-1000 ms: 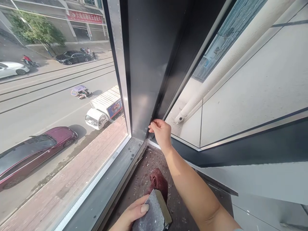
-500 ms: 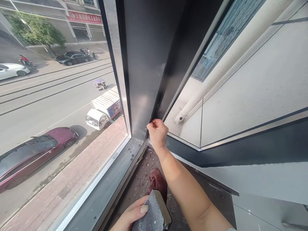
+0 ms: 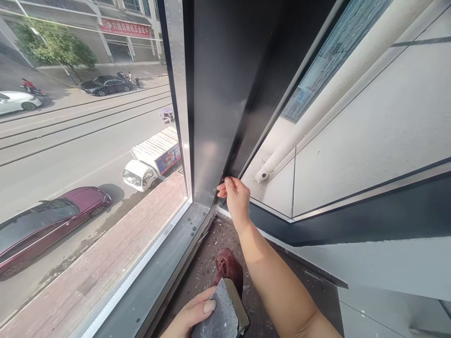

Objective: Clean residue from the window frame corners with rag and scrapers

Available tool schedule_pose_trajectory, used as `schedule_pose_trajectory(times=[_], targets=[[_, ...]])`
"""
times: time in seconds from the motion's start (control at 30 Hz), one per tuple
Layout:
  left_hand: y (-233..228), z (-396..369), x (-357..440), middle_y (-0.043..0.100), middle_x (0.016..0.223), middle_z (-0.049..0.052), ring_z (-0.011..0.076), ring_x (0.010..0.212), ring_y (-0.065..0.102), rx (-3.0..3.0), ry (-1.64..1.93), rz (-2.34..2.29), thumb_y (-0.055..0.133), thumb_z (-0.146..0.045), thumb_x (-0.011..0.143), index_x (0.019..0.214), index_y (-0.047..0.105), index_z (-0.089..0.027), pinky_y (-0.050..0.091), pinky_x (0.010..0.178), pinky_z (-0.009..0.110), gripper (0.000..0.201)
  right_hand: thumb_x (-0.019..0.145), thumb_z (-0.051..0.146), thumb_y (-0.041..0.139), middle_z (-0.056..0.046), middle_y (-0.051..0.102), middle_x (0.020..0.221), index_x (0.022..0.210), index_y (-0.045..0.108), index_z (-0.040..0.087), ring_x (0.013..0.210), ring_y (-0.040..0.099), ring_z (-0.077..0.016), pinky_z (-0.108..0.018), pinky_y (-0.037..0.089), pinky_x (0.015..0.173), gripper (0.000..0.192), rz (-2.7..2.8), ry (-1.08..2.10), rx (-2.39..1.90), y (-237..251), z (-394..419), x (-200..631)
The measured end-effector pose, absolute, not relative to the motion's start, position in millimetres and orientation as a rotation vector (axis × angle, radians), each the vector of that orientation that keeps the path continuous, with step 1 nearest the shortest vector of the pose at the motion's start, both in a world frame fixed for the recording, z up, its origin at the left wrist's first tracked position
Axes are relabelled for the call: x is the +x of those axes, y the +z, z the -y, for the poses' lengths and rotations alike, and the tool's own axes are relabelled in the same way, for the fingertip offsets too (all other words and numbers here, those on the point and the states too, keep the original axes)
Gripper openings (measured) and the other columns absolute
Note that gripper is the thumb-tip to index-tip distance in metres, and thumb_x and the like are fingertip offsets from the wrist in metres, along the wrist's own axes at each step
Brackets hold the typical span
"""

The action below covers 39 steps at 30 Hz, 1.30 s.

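My left hand (image 3: pixel 192 313) grips a grey slab-like block (image 3: pixel 220 314) at the bottom of the view, thumb on its scuffed, whitish-marked face. An olive-brown strip shows along the block's right side. Just beyond it is a rolled maroon cloth (image 3: pixel 229 266); whether my hand touches the cloth is hidden. My right hand (image 3: pixel 237 197) is at the lower end of the dark metal corner post (image 3: pixel 220 103), thumb and forefinger pinched at the groove in the corner. Anything between those fingertips is too small or hidden to make out.
A brown, speckled ledge (image 3: pixel 211 244) lies below my hands. The grey window sill (image 3: pixel 165 263) runs along the left pane, with a street, a white truck (image 3: pixel 151 159) and a maroon car (image 3: pixel 52 225) outside. On the right, a dark lower frame (image 3: pixel 334 213) borders another pane.
My right hand has shifted slightly right and turned, so thumb and fingers now show from the side. The left hand keeps the block in nearly the same place.
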State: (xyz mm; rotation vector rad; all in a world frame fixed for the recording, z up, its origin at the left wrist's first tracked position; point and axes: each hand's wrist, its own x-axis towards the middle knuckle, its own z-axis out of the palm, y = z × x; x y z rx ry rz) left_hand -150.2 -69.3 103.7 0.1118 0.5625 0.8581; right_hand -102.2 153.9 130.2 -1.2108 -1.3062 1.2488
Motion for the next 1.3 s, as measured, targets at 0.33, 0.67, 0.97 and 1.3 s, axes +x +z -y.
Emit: schedule_pose_trajectory(times=[0.33, 0.67, 0.97, 1.3], targets=[[100, 69, -145, 0.064, 0.088, 0.014, 0.0280, 0.089, 0.060, 0.099, 0.858, -0.548, 0.061, -0.038, 0.072, 0.111, 0.061, -0.011, 0.043, 0.080, 0.033, 0.047, 0.073, 0.025, 0.049, 0.004, 0.056, 0.054, 0.065, 0.056, 0.019, 0.046, 0.050, -0.0089, -0.021, 0.043, 0.052, 0.013, 1.412, 0.925, -1.411, 123, -160, -116], [104, 76, -149, 0.064, 0.095, 0.013, 0.0293, 0.095, 0.058, 0.028, 0.948, -0.587, 0.059, -0.036, 0.074, 0.113, 0.060, -0.014, 0.041, 0.087, 0.037, 0.045, 0.070, 0.022, 0.050, 0.005, 0.051, 0.051, 0.063, 0.054, 0.019, 0.048, 0.046, -0.0097, -0.022, 0.041, 0.055, 0.008, 1.320, 0.779, -1.532, 110, -153, -114], [102, 68, -151, 0.064, 0.095, 0.012, 0.0278, 0.094, 0.058, 0.108, 0.834, -0.582, 0.064, -0.041, 0.070, 0.108, 0.062, -0.013, 0.042, 0.082, 0.030, 0.047, 0.081, 0.034, 0.046, 0.001, 0.062, 0.059, 0.071, 0.060, 0.018, 0.045, 0.055, -0.0086, -0.018, 0.043, 0.045, 0.024, 1.531, 1.275, -1.383, 143, -157, -97], [102, 68, -148, 0.064, 0.091, 0.013, 0.0318, 0.094, 0.058, 0.129, 0.821, -0.626, 0.066, -0.046, 0.066, 0.109, 0.061, -0.011, 0.041, 0.087, 0.039, 0.056, 0.072, 0.019, 0.044, 0.003, 0.051, 0.047, 0.057, 0.055, 0.020, 0.045, 0.043, -0.0104, -0.021, 0.032, 0.049, 0.019, 1.897, 0.724, -1.589, 146, -168, -106]])
